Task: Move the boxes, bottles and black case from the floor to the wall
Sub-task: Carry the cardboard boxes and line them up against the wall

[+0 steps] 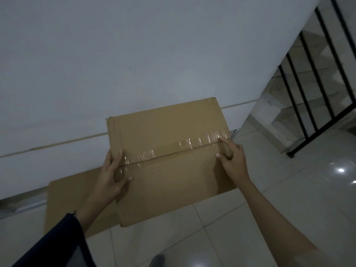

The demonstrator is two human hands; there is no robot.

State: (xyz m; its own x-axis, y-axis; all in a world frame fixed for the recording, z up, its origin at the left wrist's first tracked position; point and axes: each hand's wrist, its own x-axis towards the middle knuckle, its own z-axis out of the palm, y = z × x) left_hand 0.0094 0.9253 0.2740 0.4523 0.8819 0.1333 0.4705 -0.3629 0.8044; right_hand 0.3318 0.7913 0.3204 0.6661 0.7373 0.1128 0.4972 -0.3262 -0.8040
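A brown cardboard box point(169, 170), sealed with clear tape along its middle seam, is held up in front of the white wall point(115, 54). My left hand point(113, 174) grips its left edge, thumb on top. My right hand point(232, 160) clasps the right edge with fingers spread over the tape. Below and behind it a second flat cardboard box point(65, 205) lies on the floor against the wall's base. No bottles or black case are in view.
Pale glossy floor tiles point(289, 199) spread to the right and front. A stairwell with a black metal railing point(308, 89) drops away at the right. A dark rounded object point(158, 260) shows at the bottom edge.
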